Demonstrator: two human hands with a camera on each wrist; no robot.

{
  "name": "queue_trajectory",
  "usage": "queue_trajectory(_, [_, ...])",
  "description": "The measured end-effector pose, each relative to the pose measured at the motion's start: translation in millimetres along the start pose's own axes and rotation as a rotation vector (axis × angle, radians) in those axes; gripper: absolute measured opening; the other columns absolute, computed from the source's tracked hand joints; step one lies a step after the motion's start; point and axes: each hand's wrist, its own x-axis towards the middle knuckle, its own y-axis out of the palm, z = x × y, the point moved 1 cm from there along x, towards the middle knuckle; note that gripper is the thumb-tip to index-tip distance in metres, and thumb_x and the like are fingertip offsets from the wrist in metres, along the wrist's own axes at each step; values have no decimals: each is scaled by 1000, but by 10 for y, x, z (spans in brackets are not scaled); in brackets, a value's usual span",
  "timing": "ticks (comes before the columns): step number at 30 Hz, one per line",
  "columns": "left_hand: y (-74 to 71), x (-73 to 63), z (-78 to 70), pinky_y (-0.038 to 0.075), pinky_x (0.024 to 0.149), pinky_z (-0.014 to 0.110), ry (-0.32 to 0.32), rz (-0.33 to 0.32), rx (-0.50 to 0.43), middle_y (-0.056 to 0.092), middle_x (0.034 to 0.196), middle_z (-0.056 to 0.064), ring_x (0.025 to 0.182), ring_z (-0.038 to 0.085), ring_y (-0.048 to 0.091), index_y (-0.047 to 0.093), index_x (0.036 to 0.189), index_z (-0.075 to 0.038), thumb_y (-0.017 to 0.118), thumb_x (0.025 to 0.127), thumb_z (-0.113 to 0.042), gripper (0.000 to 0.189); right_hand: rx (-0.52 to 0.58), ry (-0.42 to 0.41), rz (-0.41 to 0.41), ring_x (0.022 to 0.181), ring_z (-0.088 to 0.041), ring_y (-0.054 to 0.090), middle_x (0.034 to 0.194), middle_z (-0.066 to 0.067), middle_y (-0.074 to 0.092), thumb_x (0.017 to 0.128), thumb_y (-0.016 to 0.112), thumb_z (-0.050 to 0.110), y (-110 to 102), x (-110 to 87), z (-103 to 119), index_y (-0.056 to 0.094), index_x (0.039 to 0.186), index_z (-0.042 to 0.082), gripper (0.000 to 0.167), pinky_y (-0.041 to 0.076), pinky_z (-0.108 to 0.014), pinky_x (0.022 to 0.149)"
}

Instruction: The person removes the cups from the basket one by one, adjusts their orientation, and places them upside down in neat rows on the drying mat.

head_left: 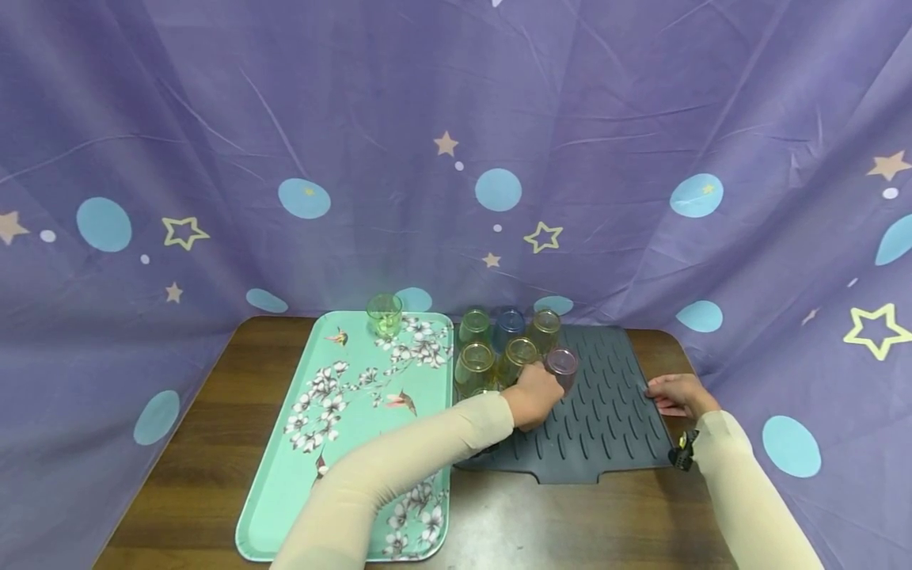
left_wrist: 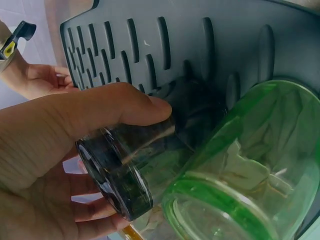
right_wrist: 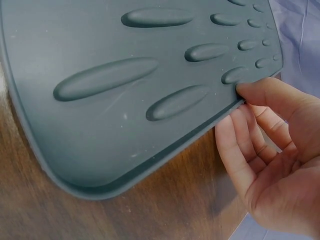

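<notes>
A grey ribbed drying mat [head_left: 606, 412] lies on the right half of the wooden table, with several coloured glasses [head_left: 509, 324] upside down at its back left. My left hand [head_left: 533, 398] reaches over from the left. In the left wrist view my left hand [left_wrist: 130, 160] grips a smoky clear glass [left_wrist: 145, 145], thumb across its side, close beside a green glass [left_wrist: 250, 165]. The head view hides the held glass under the hand. My right hand [head_left: 670, 396] is at the mat's right edge. The right wrist view shows the thumb [right_wrist: 265, 92] on the mat's [right_wrist: 100, 40] rim and the fingers curled against the edge.
A teal floral tray [head_left: 342, 443] lies left of the mat, with one green glass [head_left: 385, 314] upright at its far end. A purple starred cloth [head_left: 456, 158] hangs behind and around the table. Bare wood [head_left: 570, 522] shows in front of the mat.
</notes>
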Motion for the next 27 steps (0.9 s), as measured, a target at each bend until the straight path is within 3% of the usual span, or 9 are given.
queue_trajectory(6, [9,-14,-10,55,84,31,-9,36,-6,70,121,-9,106,14,59,65,130,-36,82,82,-37,51,5,-1,-6,63,-8,64,67,4,64,93,67,3,-3,-16,2,69,88,10,8,61,-26,64])
queue_trajectory(21, [31,0,-25,56,82,34,-25,30,-36,70,120,-9,106,15,58,67,128,-36,79,85,-34,45,-1,-5,6,62,-8,64,67,4,62,92,67,4,2,20,-32,68,87,10,8,60,-26,62])
queue_trajectory(27, [3,-52,12,54,88,33,-23,39,-76,67,128,-8,113,14,56,61,135,-36,76,88,-35,49,8,-10,7,61,-8,64,66,4,62,92,67,4,-7,27,-26,68,85,12,11,60,-25,62])
